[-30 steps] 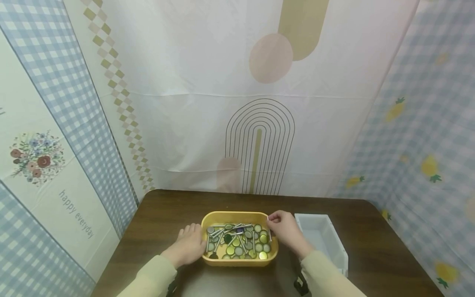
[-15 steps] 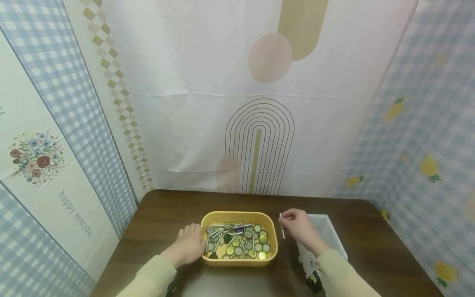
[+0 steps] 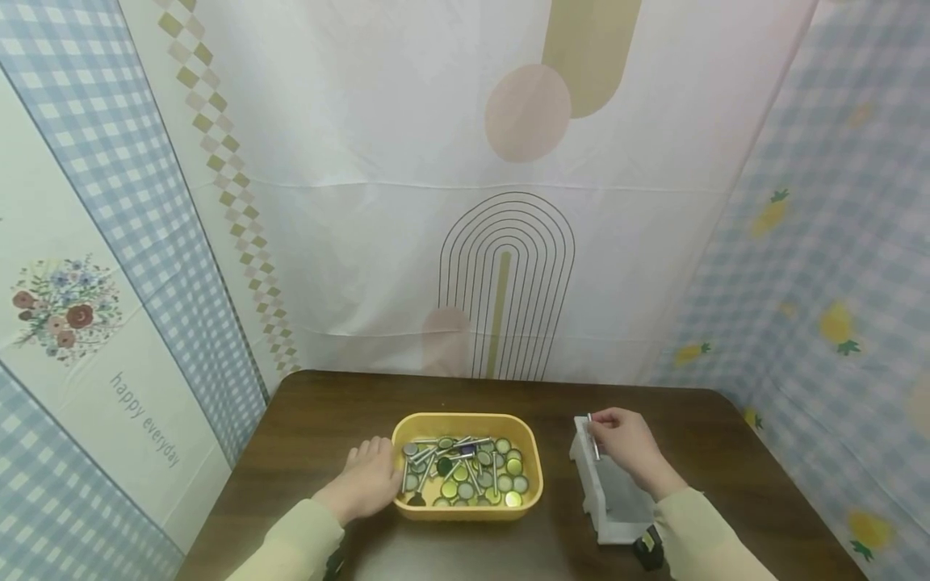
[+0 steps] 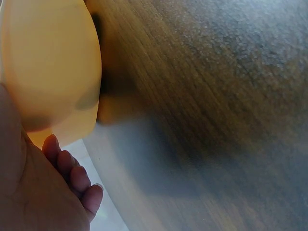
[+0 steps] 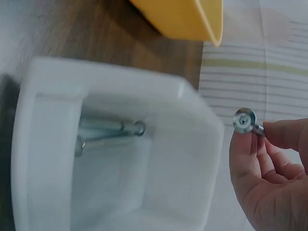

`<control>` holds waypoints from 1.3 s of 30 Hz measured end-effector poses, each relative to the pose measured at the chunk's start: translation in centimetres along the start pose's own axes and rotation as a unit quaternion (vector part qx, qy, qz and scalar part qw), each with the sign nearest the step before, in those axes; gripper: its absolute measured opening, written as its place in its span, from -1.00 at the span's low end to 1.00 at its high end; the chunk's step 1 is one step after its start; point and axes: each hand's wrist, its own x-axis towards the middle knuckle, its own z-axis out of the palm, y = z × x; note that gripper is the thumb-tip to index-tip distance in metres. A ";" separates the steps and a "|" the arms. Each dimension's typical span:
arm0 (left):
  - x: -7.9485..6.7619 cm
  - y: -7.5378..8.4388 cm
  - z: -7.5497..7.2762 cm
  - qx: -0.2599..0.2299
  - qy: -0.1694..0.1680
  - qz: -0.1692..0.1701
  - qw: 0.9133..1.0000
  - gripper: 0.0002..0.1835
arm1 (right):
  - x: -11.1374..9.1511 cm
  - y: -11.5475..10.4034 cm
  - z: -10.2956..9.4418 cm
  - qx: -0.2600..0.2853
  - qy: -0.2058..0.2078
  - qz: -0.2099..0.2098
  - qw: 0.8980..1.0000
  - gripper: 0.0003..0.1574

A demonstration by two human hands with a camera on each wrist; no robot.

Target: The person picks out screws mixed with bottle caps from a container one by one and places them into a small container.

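My right hand (image 3: 630,445) pinches a silver bolt (image 3: 595,442) between thumb and fingertips above the white bin (image 3: 594,492). In the right wrist view the round head of this bolt (image 5: 244,120) shows a socket in its middle. Metal bolts (image 5: 108,132) lie inside the bin. My left hand (image 3: 369,478) rests against the left side of a yellow tub (image 3: 465,515), fingers extended. The left wrist view shows that hand (image 4: 45,187) beside the tub's wall (image 4: 53,57). Inside the tub lie several bottle caps (image 3: 466,490) and several bolts (image 3: 496,472).
Tub and bin stand apart on a dark brown wooden table (image 3: 341,403), the bin on the right. A patterned white cloth (image 3: 378,242) hangs behind the table. Checked cloths (image 3: 799,266) hang at the sides.
My right hand has lifted the bolt out of the yellow tub's right end and carried it rightward over the white bin. The white bin now appears turned or shifted slightly. The left hand stays put.
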 end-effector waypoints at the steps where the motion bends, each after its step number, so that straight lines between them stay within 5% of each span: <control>1: 0.0 0.0 0.0 -0.001 0.000 0.000 1.000 -0.71 | 0.0 0.2 -0.2 -0.004 0.000 0.001 1.000 -0.61; 11: 0.0 0.1 -0.1 -0.003 -0.007 -0.002 1.000 -0.71 | 0.1 2.4 -0.7 -0.084 0.001 0.024 0.996 -0.60; 20: 0.0 0.0 -0.1 -0.003 -0.012 -0.004 1.000 -0.69 | 0.2 4.8 0.3 -0.150 -0.008 -0.009 0.989 -0.79; 39: 0.0 0.1 -0.1 -0.004 -0.011 -0.007 1.000 -0.68 | -0.2 6.0 1.7 -0.160 -0.037 0.033 0.986 -0.84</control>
